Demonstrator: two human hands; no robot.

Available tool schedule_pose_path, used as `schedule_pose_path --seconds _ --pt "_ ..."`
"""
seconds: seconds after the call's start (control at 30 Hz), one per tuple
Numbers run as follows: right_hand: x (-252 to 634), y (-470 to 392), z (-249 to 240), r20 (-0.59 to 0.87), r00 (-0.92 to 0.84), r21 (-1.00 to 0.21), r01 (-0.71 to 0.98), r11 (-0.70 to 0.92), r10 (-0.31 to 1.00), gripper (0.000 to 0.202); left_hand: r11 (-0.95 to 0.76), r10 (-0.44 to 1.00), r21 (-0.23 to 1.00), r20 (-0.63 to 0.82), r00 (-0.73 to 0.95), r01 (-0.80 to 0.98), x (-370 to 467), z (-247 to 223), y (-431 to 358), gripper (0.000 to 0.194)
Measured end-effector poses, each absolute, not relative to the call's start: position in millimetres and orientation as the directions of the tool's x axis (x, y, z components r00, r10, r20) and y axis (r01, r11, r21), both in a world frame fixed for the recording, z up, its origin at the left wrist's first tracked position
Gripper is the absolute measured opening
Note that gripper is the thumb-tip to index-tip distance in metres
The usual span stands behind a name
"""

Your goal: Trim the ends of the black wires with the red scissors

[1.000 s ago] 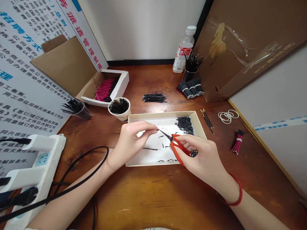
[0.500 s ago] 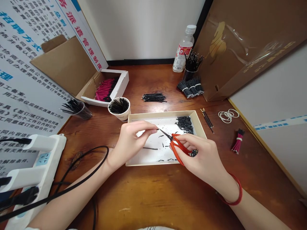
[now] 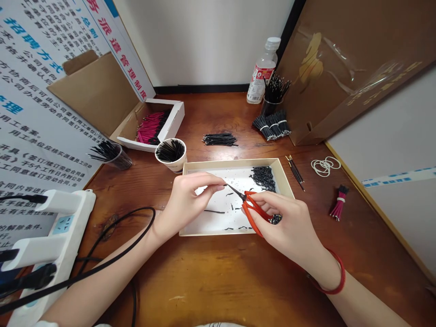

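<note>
Over a shallow cream box (image 3: 286,178), my left hand (image 3: 190,197) pinches a small dark piece between thumb and forefinger; most of that piece is hidden. My right hand (image 3: 284,218) is wrapped round red-handled scissors (image 3: 252,209), whose narrow tips point left and meet the left fingertips. Whether the blades touch the piece is too small to tell. In the box lie a heap of short black pieces (image 3: 263,178), scattered black bits and one longer black wire (image 3: 215,212).
Behind the box are a paper cup of black wires (image 3: 170,152), a row of black wires (image 3: 220,139), a white carton (image 3: 175,119) and a bottle (image 3: 263,72). Rubber bands (image 3: 325,166) lie right. A black cable (image 3: 131,245) crosses above my left forearm.
The whole view has shifted slightly. Both hands keep nearly the same pose, with the scissor tips still at my left fingertips.
</note>
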State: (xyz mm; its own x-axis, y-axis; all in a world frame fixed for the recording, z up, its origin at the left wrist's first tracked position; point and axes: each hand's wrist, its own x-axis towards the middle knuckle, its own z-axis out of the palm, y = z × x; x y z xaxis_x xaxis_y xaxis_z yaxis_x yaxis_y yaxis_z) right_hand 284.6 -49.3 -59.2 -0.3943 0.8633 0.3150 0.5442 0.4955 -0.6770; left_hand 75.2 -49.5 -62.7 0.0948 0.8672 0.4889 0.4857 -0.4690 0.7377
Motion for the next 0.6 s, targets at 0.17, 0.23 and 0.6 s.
schedule_pose_path --seconds 0.17,0.23,0.6 --pt "284.4 -50.0 -60.4 0.305 -0.389 -0.682 0.548 0.484 0.87 0.005 -0.471 0.866 0.735 0.492 0.095 0.489 74.7 -62.6 -50.3 0.01" --pt "284.1 -50.2 -60.2 0.296 -0.39 -0.684 0.55 0.479 0.872 0.005 -0.473 0.864 0.73 0.494 0.097 0.493 74.8 -62.5 -50.3 0.01" --pt "284.8 -50.7 -56.6 0.282 -0.391 -0.682 0.561 0.47 0.876 0.004 -0.469 0.868 0.736 0.486 0.1 0.489 74.4 -62.5 -49.4 0.011"
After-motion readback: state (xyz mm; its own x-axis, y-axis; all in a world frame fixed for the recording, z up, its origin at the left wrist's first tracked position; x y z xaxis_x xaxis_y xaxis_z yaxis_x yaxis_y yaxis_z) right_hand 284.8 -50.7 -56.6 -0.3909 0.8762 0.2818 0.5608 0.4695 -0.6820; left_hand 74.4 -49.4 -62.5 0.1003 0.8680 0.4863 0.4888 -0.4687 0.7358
